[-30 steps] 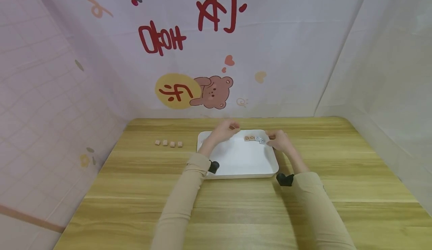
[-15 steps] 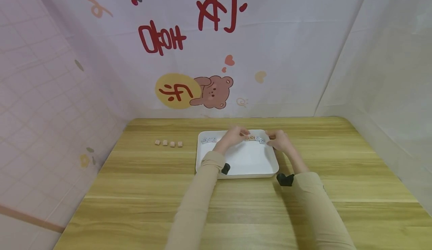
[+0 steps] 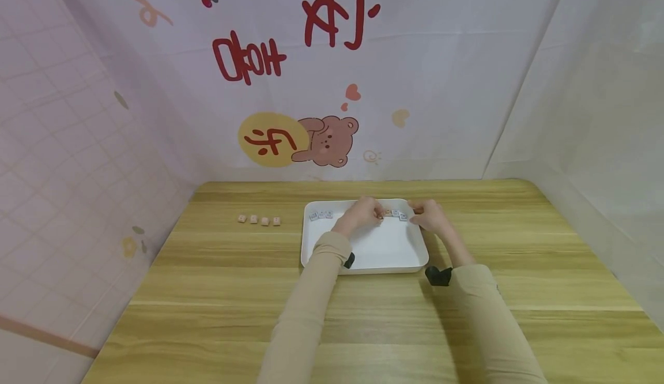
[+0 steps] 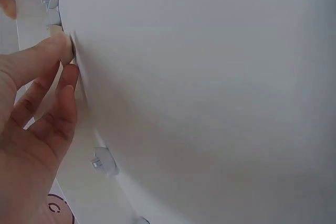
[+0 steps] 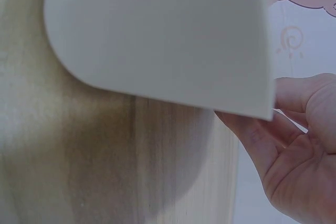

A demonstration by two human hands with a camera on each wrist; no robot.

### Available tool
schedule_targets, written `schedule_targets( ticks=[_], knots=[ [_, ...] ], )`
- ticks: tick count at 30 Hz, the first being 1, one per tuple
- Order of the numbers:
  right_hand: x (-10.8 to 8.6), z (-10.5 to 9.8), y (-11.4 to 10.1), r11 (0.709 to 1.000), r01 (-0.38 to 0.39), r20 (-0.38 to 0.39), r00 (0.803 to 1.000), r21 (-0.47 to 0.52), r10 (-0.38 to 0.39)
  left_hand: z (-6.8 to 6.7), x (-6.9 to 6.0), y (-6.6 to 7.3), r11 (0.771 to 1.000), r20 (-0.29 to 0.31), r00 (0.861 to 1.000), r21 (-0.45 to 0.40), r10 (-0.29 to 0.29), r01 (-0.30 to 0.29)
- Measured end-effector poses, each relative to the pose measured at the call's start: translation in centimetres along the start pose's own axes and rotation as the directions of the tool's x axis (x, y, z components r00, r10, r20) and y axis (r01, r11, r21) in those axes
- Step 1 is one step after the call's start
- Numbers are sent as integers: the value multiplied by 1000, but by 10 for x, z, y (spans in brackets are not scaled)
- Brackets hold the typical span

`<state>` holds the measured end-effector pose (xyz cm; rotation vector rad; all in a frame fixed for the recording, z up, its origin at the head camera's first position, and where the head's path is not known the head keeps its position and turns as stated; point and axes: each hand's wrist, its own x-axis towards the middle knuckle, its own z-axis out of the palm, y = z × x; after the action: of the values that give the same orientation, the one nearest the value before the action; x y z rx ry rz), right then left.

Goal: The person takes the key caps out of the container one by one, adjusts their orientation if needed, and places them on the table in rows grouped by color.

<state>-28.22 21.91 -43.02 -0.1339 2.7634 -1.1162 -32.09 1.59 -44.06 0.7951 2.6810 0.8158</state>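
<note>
A white tray (image 3: 384, 248) lies on the table. Along its far wall sit white keycaps (image 3: 321, 215) at the left, and orange and white keycaps (image 3: 396, 213) at the right. My left hand (image 3: 360, 214) reaches to the far side and pinches an orange keycap (image 4: 67, 53) between thumb and fingers, against the tray wall, beside the right-hand row. My right hand (image 3: 429, 215) grips the far right corner of the tray; in the right wrist view that hand (image 5: 299, 145) has its thumb and fingers at the rim. A white keycap (image 4: 105, 161) shows farther along the wall.
Several pale keycaps (image 3: 265, 221) lie in a row on the wooden table (image 3: 218, 292), left of the tray. A white printed cloth (image 3: 441, 84) hangs behind the table's far edge. A cloth with faint grid lines hangs at the left.
My left hand has moved right and down to the left end of the right-hand row, uncovering the white keycaps at the left. My right hand stays at the tray corner.
</note>
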Motion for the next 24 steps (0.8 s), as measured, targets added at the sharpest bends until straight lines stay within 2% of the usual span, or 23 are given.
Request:
schedule_targets(
  ticks=[10,16,24],
  knots=[
    [0,-1,1,1000,-8,3,1000,19,8,-3,-6,6,999,12,999,36,-41,41],
    [0,-1,1,1000,-5,1,1000,17,5,-8,-6,4,997,37,999,67,-39,36],
    [-1,-1,1,1000,16,2,1000,22,-16,-19,-9,0,1000,46,999,14,-11,11]
  ],
)
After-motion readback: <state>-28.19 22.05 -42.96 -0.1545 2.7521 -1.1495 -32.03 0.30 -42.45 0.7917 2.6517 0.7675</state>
